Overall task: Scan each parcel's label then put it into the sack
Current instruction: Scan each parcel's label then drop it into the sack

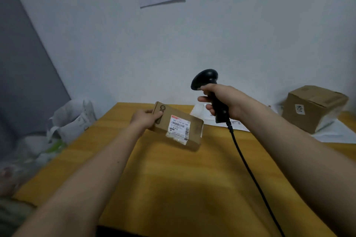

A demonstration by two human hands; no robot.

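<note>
Scanning step: the left hand (145, 119) grips the parcel (178, 127) just above the table (173, 179), label up. The right hand (221, 100) clasps the scanner (209, 86) beside it; next, aim at the label (179, 128).

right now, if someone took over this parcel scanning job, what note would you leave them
Left hand grips the small parcel by its far end, label facing up, above the table.
Right hand holds the scanner raised beside it; cable trails toward you.
White sack sits off the table's left edge.
Larger box waits far right.
Left: scan this label, sack it, then the box. Whether the scan has fired can't be told.
</note>
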